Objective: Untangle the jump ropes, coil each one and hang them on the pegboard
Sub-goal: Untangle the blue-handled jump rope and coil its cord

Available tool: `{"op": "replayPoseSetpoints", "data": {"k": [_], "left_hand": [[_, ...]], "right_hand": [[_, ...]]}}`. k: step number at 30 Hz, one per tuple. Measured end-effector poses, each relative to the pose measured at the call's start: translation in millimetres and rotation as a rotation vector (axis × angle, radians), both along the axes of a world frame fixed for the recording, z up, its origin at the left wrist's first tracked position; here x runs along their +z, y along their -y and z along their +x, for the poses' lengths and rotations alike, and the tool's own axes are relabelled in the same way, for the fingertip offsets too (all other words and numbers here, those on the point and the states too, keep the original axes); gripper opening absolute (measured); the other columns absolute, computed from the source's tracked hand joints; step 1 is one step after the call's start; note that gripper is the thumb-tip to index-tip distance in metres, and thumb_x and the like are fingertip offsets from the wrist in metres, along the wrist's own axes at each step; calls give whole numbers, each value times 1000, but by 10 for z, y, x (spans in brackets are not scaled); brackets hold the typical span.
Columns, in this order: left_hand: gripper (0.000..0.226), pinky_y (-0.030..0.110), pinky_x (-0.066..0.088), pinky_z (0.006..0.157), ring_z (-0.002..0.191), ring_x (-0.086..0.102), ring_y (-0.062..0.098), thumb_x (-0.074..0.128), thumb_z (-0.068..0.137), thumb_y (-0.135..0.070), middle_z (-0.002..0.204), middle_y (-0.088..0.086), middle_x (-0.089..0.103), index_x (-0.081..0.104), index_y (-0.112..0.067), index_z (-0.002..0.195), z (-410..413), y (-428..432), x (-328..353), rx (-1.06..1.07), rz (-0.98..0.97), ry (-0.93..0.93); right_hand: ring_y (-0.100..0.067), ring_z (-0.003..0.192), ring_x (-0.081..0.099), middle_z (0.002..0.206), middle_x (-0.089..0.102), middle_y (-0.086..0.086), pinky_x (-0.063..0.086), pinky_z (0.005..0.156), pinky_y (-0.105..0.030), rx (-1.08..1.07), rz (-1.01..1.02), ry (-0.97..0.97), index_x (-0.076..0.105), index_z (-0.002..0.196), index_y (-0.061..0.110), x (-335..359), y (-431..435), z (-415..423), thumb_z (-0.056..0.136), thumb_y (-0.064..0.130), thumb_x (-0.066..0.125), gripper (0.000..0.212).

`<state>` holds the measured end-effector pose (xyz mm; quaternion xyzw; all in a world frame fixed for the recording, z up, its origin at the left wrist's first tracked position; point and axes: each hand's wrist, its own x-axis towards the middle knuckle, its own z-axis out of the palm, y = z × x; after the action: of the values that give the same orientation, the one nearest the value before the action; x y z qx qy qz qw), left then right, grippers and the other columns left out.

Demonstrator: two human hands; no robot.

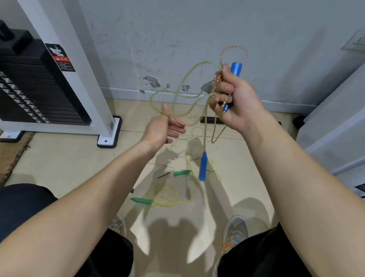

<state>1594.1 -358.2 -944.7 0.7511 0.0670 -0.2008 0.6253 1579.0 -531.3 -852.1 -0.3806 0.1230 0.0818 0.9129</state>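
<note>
blue-handled rope (236,69) is gripped by the right hand (235,103); left hand (162,130) is spread at eight o'clock; wall (186,28) is met at twelve.

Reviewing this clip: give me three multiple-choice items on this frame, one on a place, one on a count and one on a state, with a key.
1. Where is the green-handled rope?
A. on the floor
B. on a pegboard
C. on a chair

2. How many handles in view are blue?
A. one
B. two
C. four

3. What is the right hand doing?
A. hanging open
B. pressing the wall
C. gripping a blue handle with gathered rope loops

Key:
1 A: its handles and yellow loops rest on the tiles.
2 B: one is in the fist, and the dangling blue handle hangs below on the rope.
3 C: the fingers curl round the handle and rope.
</note>
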Motion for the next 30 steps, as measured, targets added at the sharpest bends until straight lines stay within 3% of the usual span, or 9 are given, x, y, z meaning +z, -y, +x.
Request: {"op": "replayPoseSetpoints", "data": {"k": [2, 4, 7, 11, 15, 18, 20, 25, 30], "left_hand": [[23, 30, 42, 77, 82, 58, 10, 47, 102, -23, 100, -3, 72, 70, -19, 104, -104, 88, -117, -207, 20, 38], [28, 23, 47, 81, 92, 65, 10, 46, 99, -8, 115, 3, 71, 66, -12, 119, -209, 121, -163, -353, -93, -4], [54, 23, 53, 77, 88, 69, 29, 28, 106, -36, 98, 26, 68, 64, 3, 113, -348, 104, -125, -462, -382, -201], [55, 33, 48, 69, 56, 43, 22, 44, 95, -62, 66, 5, 30, 62, -10, 88, -354, -121, -112, -585, -271, -254], [19, 24, 21, 50, 47, 20, 11, 46, 100, -26, 62, -5, 19, 53, -17, 85, -216, -415, -19, -385, -133, -270], [17, 20, 23, 44, 43, 24, 9, 46, 95, -24, 59, -7, 27, 57, -14, 88, -81, -557, 68, -142, -123, -339], [17, 20, 31, 43, 44, 31, 10, 45, 92, -18, 61, -3, 37, 58, -8, 95, -44, -602, 98, -89, -114, -391], [20, 25, 52, 52, 57, 48, 18, 36, 89, 9, 81, 15, 61, 54, 2, 94, -70, -508, 78, -164, 9, -368], [12, 25, 54, 48, 53, 63, 18, 48, 97, -2, 90, 14, 72, 56, -8, 103, -77, -387, 161, -333, 268, -325]], "right_hand": [[-2, 34, 22, 44, 32, 11, 20, 47, -10, 41, 30, 7, 47, 72, 17, 73, -9, 25, 105, 34, 47, 37], [-2, 33, 22, 44, 32, 11, 15, 53, -12, 62, 8, 9, 47, 73, 17, 108, -23, 31, 105, 34, 46, 36], [-3, 35, 23, 46, 34, 11, 24, 46, -11, 56, -77, -9, 48, 75, 19, 93, -19, 12, 105, 36, 47, 34], [-3, 36, 24, 53, 42, 10, 23, 43, -15, -13, -252, -74, 52, 78, 20, -60, 123, -2, 103, 39, 51, 32], [-11, 34, 24, 63, 65, -4, 21, 39, -17, 37, -834, -260, 53, 86, 13, -285, 299, -82, 95, 61, 53, 49], [-18, 36, 37, 54, 54, -13, 27, 44, -21, 230, -1288, -409, 54, 91, 5, -504, 410, -186, 90, 77, 38, 73], [-27, 64, 63, 61, 57, -16, 34, 51, -27, 312, -1463, -454, 60, 106, 3, -652, 456, -245, 90, 80, 28, 85], [-32, 133, 48, 148, 50, -14, 36, 105, -41, 464, -1799, -489, 50, 144, 13, -730, 427, -363, 101, 59, 12, 74], [-30, 114, 59, 129, 62, -8, 48, 95, -37, 716, -2269, -428, 63, 123, 17, -599, 347, -394, 92, 19, 36, 41]]}}
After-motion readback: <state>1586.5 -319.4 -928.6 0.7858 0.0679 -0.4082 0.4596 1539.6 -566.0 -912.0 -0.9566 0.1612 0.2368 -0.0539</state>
